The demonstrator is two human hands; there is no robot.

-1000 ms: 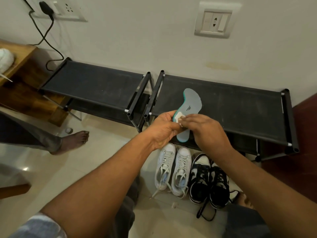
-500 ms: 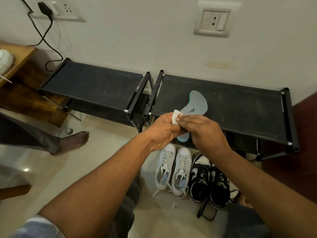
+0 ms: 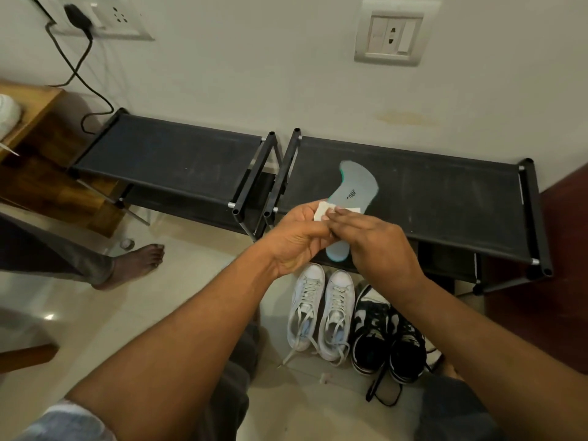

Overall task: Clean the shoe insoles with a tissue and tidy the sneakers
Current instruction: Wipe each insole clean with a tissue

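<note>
Head view, one frame.

Grey foam insole with a teal edge (image 3: 353,188): held in the air above the front rail of the right-hand black fabric shoe rack (image 3: 451,205). Its long axis runs from near-low to far-high, leaning a little to the right. The broad end points up and away toward the wall, and the narrow rounded end points down toward the person. The printed grey face is turned to the camera. The body looks bowed, not flat.

Left hand (image 3: 294,241): palm turned up and inward, fingers curled round the insole's middle from the left side, gripping it.

Right hand (image 3: 377,246): back of the hand toward the camera, fingers curled over a small folded white tissue (image 3: 320,211) and pressing it on the insole's face. The thumb is hidden. The two hands are together, touching at the fingertips over the insole.

On the floor just below the hands is a pair of white lace-up sneakers (image 3: 321,313), toes toward the rack. A pair of black-and-white sneakers (image 3: 386,335) sits touching them on the right.

A second black fabric shoe rack (image 3: 165,163) stands to the left, frames almost touching. Another person's bare foot (image 3: 136,262) rests on the pale tiled floor (image 3: 95,329) at far left.
</note>
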